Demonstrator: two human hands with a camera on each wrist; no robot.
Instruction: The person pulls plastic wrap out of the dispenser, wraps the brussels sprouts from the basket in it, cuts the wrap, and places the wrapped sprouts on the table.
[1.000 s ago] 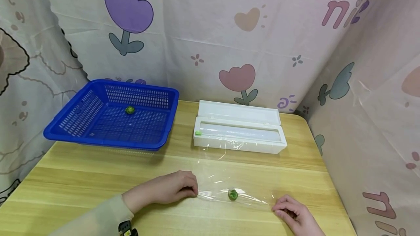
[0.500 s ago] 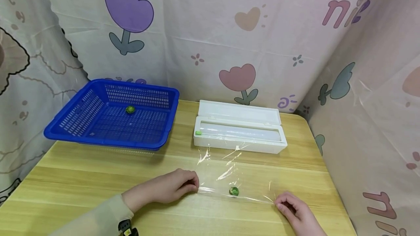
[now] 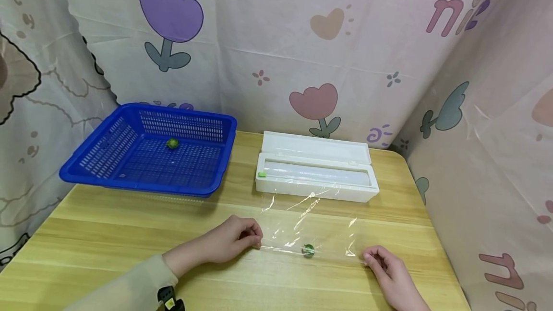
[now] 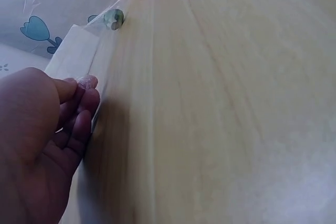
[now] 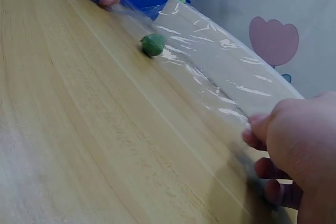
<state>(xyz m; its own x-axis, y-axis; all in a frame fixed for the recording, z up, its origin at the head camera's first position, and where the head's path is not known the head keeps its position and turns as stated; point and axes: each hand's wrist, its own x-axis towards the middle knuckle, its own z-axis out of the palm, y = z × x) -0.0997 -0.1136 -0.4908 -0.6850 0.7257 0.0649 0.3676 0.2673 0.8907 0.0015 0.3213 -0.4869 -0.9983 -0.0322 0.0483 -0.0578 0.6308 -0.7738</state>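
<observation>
Head view shows a person's two hands drawing a clear sheet of plastic wrap (image 3: pixel 308 217) taut above a wooden table (image 3: pixel 129 227). At the near left corner, the left hand (image 3: pixel 233 240) pinches the film between thumb and forefinger, its other fingers curled; a pale sleeve (image 3: pixel 129 286) and a dark wristband (image 3: pixel 169 298) show on that arm. Opposite, the right hand (image 3: pixel 390 275) pinches the near right corner between thumb and fingertips. Between the hands, at the film's near edge, sits a small round green vegetable (image 3: pixel 308 251); whether the wrap touches it, I cannot tell. From there the sheet runs back to a white box (image 3: pixel 317 193), whose lid (image 3: pixel 315 147) stands open behind a pale roll (image 3: pixel 315 173). Farther left, a blue basket (image 3: pixel 134 187) holds another green vegetable (image 3: pixel 172 144). Behind everything hangs a flower-print curtain (image 3: pixel 259 23).
</observation>
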